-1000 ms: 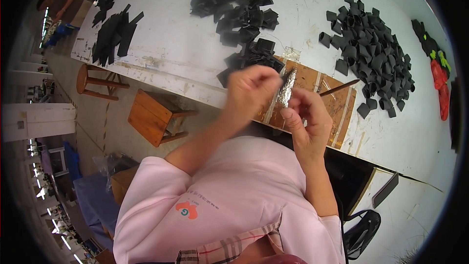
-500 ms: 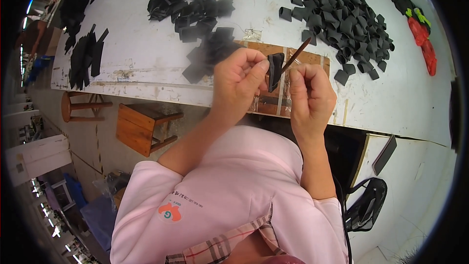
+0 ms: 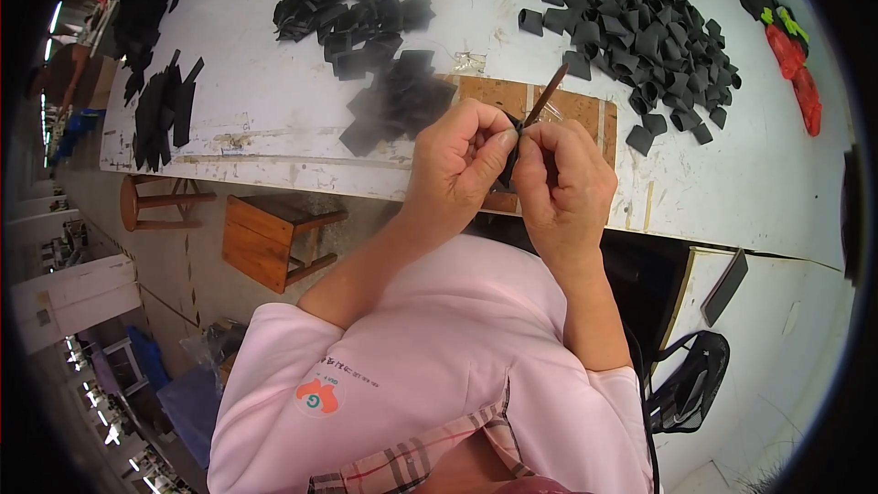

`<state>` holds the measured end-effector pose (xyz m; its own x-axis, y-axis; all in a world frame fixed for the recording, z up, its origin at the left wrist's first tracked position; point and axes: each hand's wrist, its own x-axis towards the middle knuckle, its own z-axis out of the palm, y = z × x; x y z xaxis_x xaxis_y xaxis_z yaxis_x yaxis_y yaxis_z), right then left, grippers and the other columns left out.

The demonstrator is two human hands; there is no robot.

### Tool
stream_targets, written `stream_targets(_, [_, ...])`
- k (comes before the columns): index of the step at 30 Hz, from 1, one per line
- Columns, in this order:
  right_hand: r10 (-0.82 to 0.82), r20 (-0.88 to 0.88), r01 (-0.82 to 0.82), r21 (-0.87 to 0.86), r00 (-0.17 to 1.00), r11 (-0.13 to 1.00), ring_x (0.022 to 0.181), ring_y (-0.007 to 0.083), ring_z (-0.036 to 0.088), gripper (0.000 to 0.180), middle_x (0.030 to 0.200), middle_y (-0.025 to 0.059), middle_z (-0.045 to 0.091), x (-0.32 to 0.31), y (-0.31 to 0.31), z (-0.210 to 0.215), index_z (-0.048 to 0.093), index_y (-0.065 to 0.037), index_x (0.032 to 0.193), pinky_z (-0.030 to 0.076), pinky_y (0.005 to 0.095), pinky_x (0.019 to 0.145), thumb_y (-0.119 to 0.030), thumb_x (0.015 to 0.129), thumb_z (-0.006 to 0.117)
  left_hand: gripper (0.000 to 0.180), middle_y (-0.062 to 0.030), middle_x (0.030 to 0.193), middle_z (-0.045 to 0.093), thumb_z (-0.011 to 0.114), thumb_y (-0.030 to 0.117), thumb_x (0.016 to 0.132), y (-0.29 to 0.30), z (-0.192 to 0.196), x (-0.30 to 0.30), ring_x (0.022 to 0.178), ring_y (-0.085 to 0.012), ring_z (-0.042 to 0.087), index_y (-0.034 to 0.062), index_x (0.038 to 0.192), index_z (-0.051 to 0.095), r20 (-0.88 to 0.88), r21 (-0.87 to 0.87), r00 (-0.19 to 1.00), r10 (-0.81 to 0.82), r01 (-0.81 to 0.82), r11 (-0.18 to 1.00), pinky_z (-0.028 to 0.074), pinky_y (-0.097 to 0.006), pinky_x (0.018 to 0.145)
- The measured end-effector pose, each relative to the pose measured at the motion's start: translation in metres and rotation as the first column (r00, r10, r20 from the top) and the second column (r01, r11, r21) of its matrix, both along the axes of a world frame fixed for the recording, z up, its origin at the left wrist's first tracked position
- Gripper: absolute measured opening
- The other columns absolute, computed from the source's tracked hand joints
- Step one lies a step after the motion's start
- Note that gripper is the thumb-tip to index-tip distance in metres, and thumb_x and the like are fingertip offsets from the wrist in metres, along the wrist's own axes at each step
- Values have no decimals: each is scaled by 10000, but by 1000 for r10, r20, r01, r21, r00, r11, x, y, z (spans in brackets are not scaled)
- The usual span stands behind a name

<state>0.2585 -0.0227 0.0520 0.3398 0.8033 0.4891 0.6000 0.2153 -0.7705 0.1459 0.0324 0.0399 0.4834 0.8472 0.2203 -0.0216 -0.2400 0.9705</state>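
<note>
In front of my body, above the table's near edge, my two hands meet. A small black fabric piece [image 3: 506, 174] is pinched between the thumb and fingers of my left hand [image 3: 457, 154]; most of it is hidden by the fingers. My right hand [image 3: 569, 185] closes on a thin dark brown stick [image 3: 551, 90], whose tapered end points up and away to the right. The right fingertips touch the fabric piece at its upper right edge. Whether the stick's lower end is inside the fabric cannot be seen. Beneath the hands lies a brown board [image 3: 494, 91] with strips of tape.
A heap of black fabric loops [image 3: 631, 18] covers the table's [image 3: 768, 192] far right. Flat black pieces [image 3: 366, 37] lie at centre-left, black strips [image 3: 165, 114] farther left. Red plastic [image 3: 791, 64] lies at the right edge. Wooden stools [image 3: 258, 242] and a black bag [image 3: 697, 380] flank me.
My right hand has moved left and brought the stick up to my left hand. The fabric piece, seen openly before, is now mostly covered by fingers.
</note>
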Motion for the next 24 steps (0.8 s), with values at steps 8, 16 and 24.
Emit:
stream_targets(8, [36, -180, -52, -83, 983, 995, 507, 205, 494, 20, 627, 90, 495, 7, -1, -5, 523, -8, 761, 392, 293, 468, -4, 752, 540, 40, 10, 676, 510, 526, 24, 828, -2, 3, 3, 583, -11, 448, -6, 839, 503, 190, -263, 982, 19, 33, 964, 374, -155, 496])
stream_targets(16, [64, -229, -96, -128, 971, 987, 520, 160, 492, 30, 649, 78, 505, 10, -4, -7, 533, -1, 751, 386, 260, 476, -23, 765, 547, 25, 7, 660, 539, 577, -23, 768, 1, 2, 1, 553, -16, 485, -8, 785, 565, 22, -164, 998, 62, -58, 985, 408, -164, 479])
stream_targets(24, [-35, -113, 40, 36, 993, 999, 502, 150, 484, 72, 661, 71, 521, 7, -1, -8, 553, 0, 768, 382, 241, 457, 28, 713, 592, 57, -20, 667, 567, 589, -36, 747, -6, 1, 15, 543, -47, 507, -23, 801, 575, -81, 489, 957, 279, -206, 848, 413, -159, 468])
